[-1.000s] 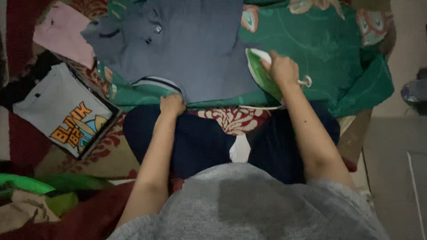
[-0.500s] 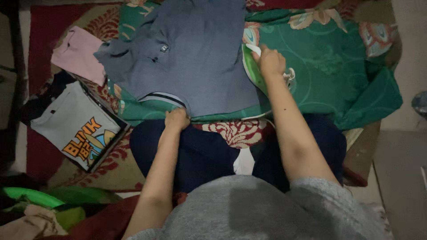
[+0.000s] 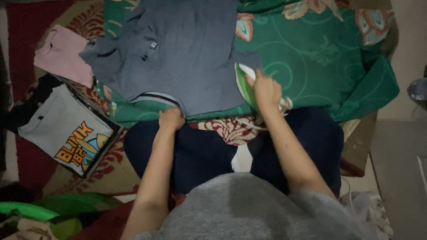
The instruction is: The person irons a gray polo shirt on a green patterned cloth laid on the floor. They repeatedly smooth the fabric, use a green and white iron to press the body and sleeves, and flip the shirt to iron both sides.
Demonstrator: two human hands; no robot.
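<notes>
A blue-grey polo shirt lies spread flat on a green patterned cloth in front of me. My left hand pinches the shirt's near hem, close to its striped sleeve cuff. My right hand grips the handle of a green and white clothes iron, which rests at the shirt's right edge on the green cloth. A white cord trails from the iron across my lap.
A folded grey printed t-shirt lies at the left on the red patterned carpet. A folded pink garment sits beyond it. Green and tan clothes are heaped at the lower left. Bare floor runs along the right.
My right hand has drawn the iron back toward me and slightly left along the shirt's right edge. My left hand stays on the hem.
</notes>
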